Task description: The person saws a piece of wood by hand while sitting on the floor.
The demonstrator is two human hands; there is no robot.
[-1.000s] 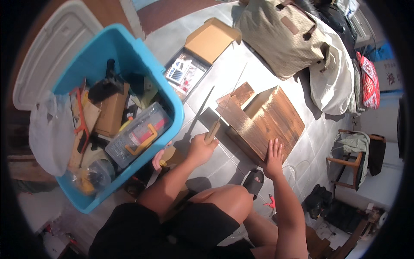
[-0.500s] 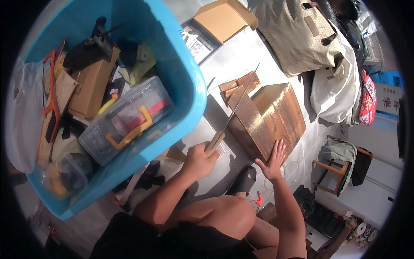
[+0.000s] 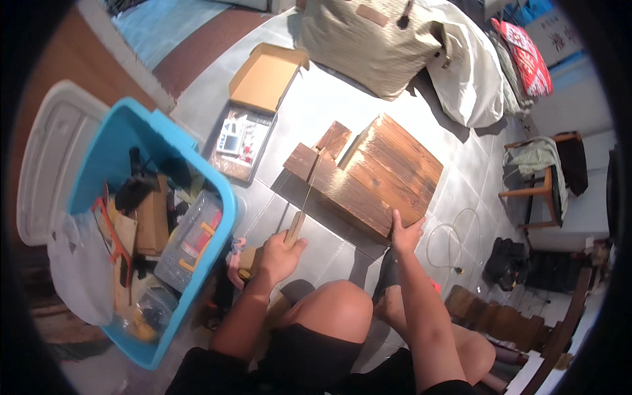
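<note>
- Firmly, the left hand (image 3: pixel 280 255) grips a wooden-handled tool (image 3: pixel 295 227), fingers wrapped around the handle, its long thin blade pointing away from the person.
- The blade crosses the notched end of a brown wooden box (image 3: pixel 392 174); whether its edge touches the wood is hard to tell.
- The box sits on the grey tiled floor (image 3: pixel 329 253) in front of the person, a pale patch along its edge.
- The right hand (image 3: pixel 407 235) rests on the box's near right corner, thumb spread from the fingers.
- At left, a blue plastic bin (image 3: pixel 122 151) holds an orange-framed hacksaw (image 3: pixel 117 249) and a clear plastic case (image 3: pixel 181 253).
- Beyond the bin lies an open cardboard box (image 3: pixel 266 76); a woven beige bag (image 3: pixel 368 49) stands past the wooden box.
</note>
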